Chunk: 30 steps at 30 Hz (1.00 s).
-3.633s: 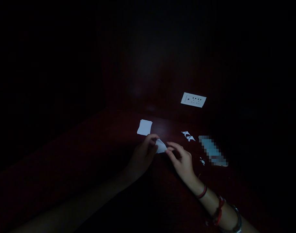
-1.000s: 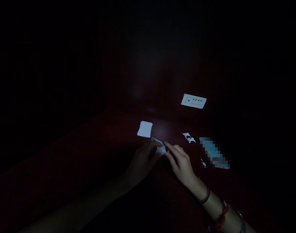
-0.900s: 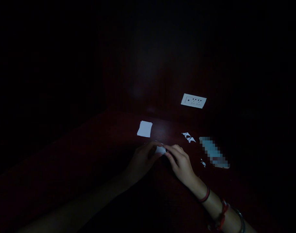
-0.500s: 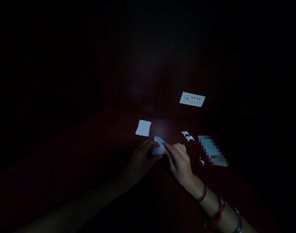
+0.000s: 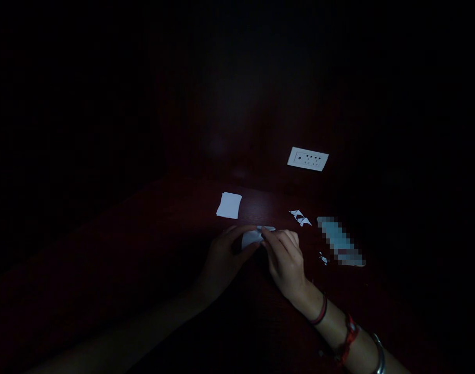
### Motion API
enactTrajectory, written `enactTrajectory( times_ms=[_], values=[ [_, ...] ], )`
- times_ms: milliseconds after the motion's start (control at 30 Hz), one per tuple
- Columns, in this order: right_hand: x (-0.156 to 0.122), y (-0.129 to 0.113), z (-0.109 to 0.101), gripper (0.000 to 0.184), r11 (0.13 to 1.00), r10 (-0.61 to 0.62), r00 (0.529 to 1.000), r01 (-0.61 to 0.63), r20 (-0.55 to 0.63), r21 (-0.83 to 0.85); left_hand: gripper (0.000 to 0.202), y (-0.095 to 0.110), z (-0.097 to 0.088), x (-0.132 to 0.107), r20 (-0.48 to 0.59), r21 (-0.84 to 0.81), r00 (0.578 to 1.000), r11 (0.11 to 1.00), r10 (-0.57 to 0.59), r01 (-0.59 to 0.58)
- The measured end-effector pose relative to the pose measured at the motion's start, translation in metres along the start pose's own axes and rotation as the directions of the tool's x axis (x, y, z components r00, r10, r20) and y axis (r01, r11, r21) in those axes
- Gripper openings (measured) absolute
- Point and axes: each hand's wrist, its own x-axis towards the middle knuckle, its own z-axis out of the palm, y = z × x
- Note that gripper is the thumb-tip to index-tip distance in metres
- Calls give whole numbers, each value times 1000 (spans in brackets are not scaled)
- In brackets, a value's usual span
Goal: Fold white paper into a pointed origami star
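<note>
A small white sheet of paper point(image 5: 250, 238) is held between my two hands above the dark red table, its upper part bent over. My left hand point(image 5: 227, 252) grips it from the left, thumb below and fingers above. From the right, my right hand point(image 5: 286, 259) pinches it with thumb and index finger; the other fingers are curled. Part of the sheet is hidden behind the fingers. Just beyond, a stack of white paper squares point(image 5: 229, 205) lies flat. Folded white paper pieces point(image 5: 300, 217) rest past my right hand.
A pixelated phone-like flat object point(image 5: 341, 241) lies at the right, with tiny white paper scraps point(image 5: 323, 258) beside it. A white power socket point(image 5: 308, 159) is set in the dark wall behind. The reddish table point(image 5: 163, 208) fades into darkness at both sides.
The sheet lay flatter before; now its upper part is bent over between my fingers. Both hands have shifted only slightly. The stack and other things stay where they were.
</note>
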Motion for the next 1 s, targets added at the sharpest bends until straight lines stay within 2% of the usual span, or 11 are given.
enactTrajectory(
  times_ms=[67,133,233,367,533,667,800,867,1000],
  values=[
    [0,0,0,32,1000,-30,999,30,-27,-5,26,2,0,0,-90,102,996,995,29,-20],
    [0,-1,0,33,999,-46,998,45,-45,-13,26,3,0,-1,-130,169,988,984,80,-57],
    [0,-1,0,34,999,-50,997,49,-60,-14,24,4,-1,-1,-77,210,987,970,140,-121],
    [0,0,-1,36,999,-39,998,39,-58,-4,14,4,-1,0,-24,246,988,959,150,-139],
    [0,1,-1,37,1000,-27,999,28,-45,12,11,5,1,0,22,202,986,965,167,-168],
    [-1,2,0,39,999,-4,1000,5,-21,52,7,5,3,0,27,79,996,993,89,-91],
    [-2,4,2,39,996,23,1000,-24,6,86,3,-4,4,2,-14,-65,1000,998,23,-24],
    [-2,4,2,40,994,39,999,-41,22,99,2,-7,3,4,-8,-64,999,997,43,-43],
    [-2,3,1,41,991,58,997,-63,44,116,4,-5,-3,7,43,67,990,988,133,-136]
  ],
)
